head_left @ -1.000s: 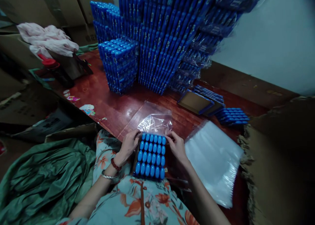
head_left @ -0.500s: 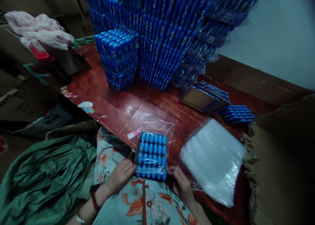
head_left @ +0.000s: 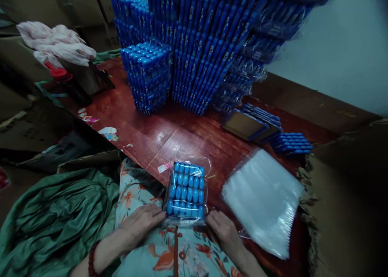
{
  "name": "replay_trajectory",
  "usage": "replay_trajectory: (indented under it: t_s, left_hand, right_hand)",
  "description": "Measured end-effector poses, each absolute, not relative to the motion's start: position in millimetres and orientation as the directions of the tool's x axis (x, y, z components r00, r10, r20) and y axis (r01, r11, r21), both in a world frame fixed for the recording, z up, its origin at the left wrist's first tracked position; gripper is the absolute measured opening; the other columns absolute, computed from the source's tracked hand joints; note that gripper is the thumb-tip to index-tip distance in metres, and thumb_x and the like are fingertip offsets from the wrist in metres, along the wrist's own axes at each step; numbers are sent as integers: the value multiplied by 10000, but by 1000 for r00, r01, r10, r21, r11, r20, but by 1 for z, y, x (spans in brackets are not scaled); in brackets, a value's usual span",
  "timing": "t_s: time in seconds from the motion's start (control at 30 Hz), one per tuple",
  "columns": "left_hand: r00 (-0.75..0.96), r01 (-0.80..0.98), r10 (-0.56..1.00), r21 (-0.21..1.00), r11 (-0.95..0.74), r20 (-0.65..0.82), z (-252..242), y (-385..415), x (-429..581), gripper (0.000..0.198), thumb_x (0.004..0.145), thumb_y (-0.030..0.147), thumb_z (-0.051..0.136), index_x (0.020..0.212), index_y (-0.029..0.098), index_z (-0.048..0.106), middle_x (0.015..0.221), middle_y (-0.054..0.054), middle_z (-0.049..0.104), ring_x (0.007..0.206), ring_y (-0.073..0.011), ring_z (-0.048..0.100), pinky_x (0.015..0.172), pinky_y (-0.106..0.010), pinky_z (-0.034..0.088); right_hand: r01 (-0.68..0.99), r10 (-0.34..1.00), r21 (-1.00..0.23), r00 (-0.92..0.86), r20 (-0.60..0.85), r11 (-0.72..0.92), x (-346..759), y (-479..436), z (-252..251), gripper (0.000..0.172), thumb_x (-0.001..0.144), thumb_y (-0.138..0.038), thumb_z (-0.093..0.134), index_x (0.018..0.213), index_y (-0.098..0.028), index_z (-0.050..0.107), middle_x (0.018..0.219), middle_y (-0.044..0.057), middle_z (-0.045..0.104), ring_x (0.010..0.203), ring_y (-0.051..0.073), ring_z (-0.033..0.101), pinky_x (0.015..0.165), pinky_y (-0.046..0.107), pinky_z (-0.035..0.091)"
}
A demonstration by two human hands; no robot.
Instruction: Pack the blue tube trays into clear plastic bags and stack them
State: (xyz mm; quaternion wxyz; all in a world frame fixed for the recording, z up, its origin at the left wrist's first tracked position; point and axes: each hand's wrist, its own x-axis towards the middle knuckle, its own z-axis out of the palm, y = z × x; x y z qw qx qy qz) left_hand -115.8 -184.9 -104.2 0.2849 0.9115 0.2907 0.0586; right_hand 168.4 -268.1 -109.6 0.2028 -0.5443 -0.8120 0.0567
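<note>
From here the tall stack of shiny blue, plastic-wrapped packs [head_left: 197,54] runs out of view at the top, and the ragged-edged brown cardboard box [head_left: 336,196] is cut off on the right. Print on the brown cartons [head_left: 39,8] and the little pink-and-white label [head_left: 164,167] is too dim or small to read. At the bare left hand [head_left: 143,220] and right hand [head_left: 222,230], fingertips blur against the clear plastic bag [head_left: 186,221], hiding their grip.
</note>
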Motion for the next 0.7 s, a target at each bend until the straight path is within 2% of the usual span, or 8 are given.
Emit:
replay_trajectory:
  t_s: [0.1, 0.2, 0.27, 0.33, 0.4, 0.5, 0.6, 0.7]
  left_hand:
    - [851, 476, 522, 339, -812, 54, -42, -155, -111, 299, 829, 37, 356, 912, 201, 592, 824, -33, 645, 716, -157, 559, 669, -264, 433]
    - [813, 453, 462, 114, -884, 353, 13, -124, -103, 318, 863, 17, 320, 929, 165, 594, 722, -32, 599, 654, -150, 521, 603, -264, 389]
    - [777, 486, 422, -18, -874, 468, 38, -103, -95, 278, 893, 63, 338, 938, 152, 598, 703, -33, 589, 645, -160, 515, 594, -279, 375]
    - [744, 520, 413, -68, -851, 526, 51, -81, -84, 260, 897, 82, 355, 902, 150, 606, 709, -37, 598, 651, -167, 524, 593, -285, 367]
    - [681, 540, 452, 22, -841, 576, 54, -59, -73, 253, 891, 79, 370, 851, 153, 608, 726, -37, 615, 660, -159, 539, 600, -274, 374]
    - [528, 478, 601, 375, -794, 600, 46, -34, -63, 176, 881, 148, 456, 784, 151, 603, 717, -21, 619, 646, -129, 546, 595, -236, 396]
    - [388, 368, 764, 674, -641, 515, 33, -24, -62, 118, 818, 226, 576, 737, 148, 611, 689, -6, 602, 622, -116, 536, 568, -217, 399]
    - [220, 216, 885, 864, -455, 411, 21, -23, -66, 124, 722, 264, 674, 709, 149, 629, 681, -2, 606, 642, -122, 544, 598, -224, 418]
  right_hand:
    - [811, 844, -342, -309, 437, 474, 171, -235, -65, 233, 868, -109, 404, 687, -195, 523, 603, 16, 553, 555, 136, 535, 529, 256, 452]
    - [802, 757, -320, -232, 611, 505, 177, -204, -25, 143, 850, -92, 473, 813, -183, 576, 746, 37, 618, 679, 134, 595, 602, 242, 480]
    - [809, 696, -314, -155, 701, 497, 180, -183, -5, 144, 832, -76, 514, 881, -189, 589, 844, 45, 647, 763, 134, 622, 672, 242, 497]
    - [784, 668, -393, -37, 743, 481, 181, -161, 7, 128, 833, -90, 530, 860, -199, 590, 848, 34, 655, 771, 132, 627, 687, 243, 498]
    - [676, 687, -570, 128, 715, 468, 178, -139, 12, 81, 844, -139, 542, 806, -203, 573, 864, 30, 670, 800, 142, 641, 709, 260, 505]
    - [370, 751, -817, 344, 563, 443, 174, -108, 7, 117, 826, -233, 597, 746, -201, 518, 795, 13, 687, 745, 155, 666, 690, 286, 525]
    - [115, 806, -904, 417, 420, 411, 170, -84, 1, 191, 784, -292, 645, 740, -199, 484, 632, -25, 658, 576, 150, 653, 595, 281, 527]
    - [34, 774, -907, 509, 377, 420, 169, -70, 0, 249, 718, -283, 706, 725, -190, 476, 628, -35, 650, 556, 136, 649, 575, 261, 527]
